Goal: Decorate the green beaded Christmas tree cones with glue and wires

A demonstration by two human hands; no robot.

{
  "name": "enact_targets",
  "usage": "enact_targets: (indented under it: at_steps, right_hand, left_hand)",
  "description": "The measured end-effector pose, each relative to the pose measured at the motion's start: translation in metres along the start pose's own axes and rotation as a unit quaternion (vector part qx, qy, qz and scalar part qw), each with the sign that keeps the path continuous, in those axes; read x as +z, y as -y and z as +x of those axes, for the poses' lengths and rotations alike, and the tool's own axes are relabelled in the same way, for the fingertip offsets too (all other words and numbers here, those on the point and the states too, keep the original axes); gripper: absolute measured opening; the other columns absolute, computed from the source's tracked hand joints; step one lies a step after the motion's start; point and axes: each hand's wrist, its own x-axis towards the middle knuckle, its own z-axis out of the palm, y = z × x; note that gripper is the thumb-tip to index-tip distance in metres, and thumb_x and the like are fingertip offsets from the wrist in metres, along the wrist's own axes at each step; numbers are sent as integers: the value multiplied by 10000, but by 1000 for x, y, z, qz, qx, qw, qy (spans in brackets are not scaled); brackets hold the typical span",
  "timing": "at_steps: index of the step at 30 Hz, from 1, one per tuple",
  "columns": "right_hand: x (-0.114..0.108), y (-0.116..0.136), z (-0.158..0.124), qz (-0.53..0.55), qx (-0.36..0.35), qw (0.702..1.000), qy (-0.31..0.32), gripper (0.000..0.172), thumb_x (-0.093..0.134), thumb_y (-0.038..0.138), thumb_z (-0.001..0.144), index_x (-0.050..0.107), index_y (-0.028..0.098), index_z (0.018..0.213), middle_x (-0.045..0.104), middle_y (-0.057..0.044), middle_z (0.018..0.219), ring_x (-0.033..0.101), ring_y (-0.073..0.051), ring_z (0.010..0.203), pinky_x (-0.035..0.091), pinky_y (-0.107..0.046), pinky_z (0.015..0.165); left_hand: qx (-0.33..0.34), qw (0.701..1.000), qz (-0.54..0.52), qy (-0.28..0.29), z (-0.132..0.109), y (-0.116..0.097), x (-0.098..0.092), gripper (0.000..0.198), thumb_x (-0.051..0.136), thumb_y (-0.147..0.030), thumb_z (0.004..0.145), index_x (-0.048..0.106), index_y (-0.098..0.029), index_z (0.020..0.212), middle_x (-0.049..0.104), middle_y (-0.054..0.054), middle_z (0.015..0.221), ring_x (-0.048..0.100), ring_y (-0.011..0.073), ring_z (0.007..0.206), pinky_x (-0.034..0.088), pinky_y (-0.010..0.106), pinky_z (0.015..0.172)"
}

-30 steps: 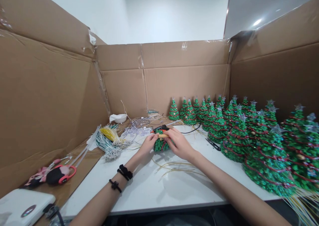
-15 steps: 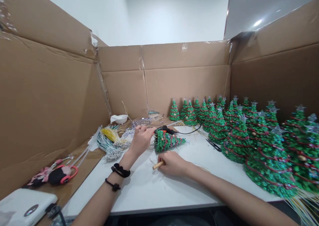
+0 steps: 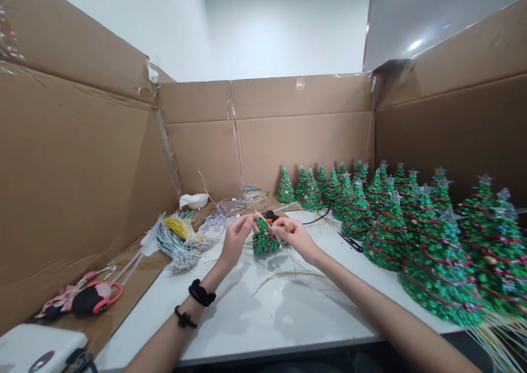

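Observation:
Thin yellow wires [image 3: 283,247] run between my two hands, above a small green Christmas tree [image 3: 265,242] lying on its side. My left hand [image 3: 239,235] pinches the wires near their upper end. My right hand [image 3: 295,236] pinches them lower down, and the round end of a wooden handle [image 3: 287,226] shows between its fingers; the rest of that tool is hidden. The tree has red garland, and its tip is covered by my right hand. Behind it lies a black and orange tool [image 3: 269,215] with a black cord, partly hidden.
Decorated trees [image 3: 387,225] crowd the right side. Black snips [image 3: 349,241] lie beside them. Bundles of white, green and yellow wires [image 3: 179,238] sit at left, near a white bowl [image 3: 194,201]. Loose yellow wire [image 3: 288,274] lies on the white table [image 3: 247,318]. Cardboard walls surround it.
My right hand has risen from the table with the wooden handle and now pinches yellow wires. My left hand has come off the tree's base side to the wires. The view has shifted slightly.

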Motion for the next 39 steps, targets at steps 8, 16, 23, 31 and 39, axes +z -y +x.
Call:
enact_targets:
  at_steps: [8,16,23,31,39]
  right_hand:
    - [10,-17,-2,-92,-17,994,58,237,572,373,767,571,143,710,478,35,600,376,-86,538,285,-199,513]
    - [15,-30,-13,-383,-36,914,127,134,611,257,738,677,184,829,634,6,663,522,-119,588,305,-203,555]
    - [25,-25,-24,-514,-48,830,210,194,625,333,753,652,219,908,661,-11,686,573,-155,603,253,-224,526]
    - [28,-24,-21,-510,5,833,214,154,578,127,731,682,201,817,679,-35,735,598,-168,672,239,-233,515]
    - [15,-23,-5,-262,-31,961,86,127,520,251,819,596,155,788,571,19,608,470,-97,537,300,-196,514]
  left_hand:
    - [-87,989,-123,17,1,6,5,253,621,-401,726,639,-150,745,534,-25,602,370,55,475,283,184,450]
    - [-115,984,-133,19,2,8,6,280,600,-435,726,594,-161,787,561,-22,645,439,62,436,275,188,390]
    - [-78,989,-125,-14,3,12,2,336,497,-470,779,592,-155,714,487,-24,536,397,73,447,307,200,425]
    - [-66,991,-115,-6,2,13,0,323,505,-452,789,595,-158,689,472,-36,498,375,68,421,260,201,412]
    - [-35,985,-104,-130,14,11,-17,287,508,-424,792,639,-170,764,531,-5,641,418,89,529,297,198,446]
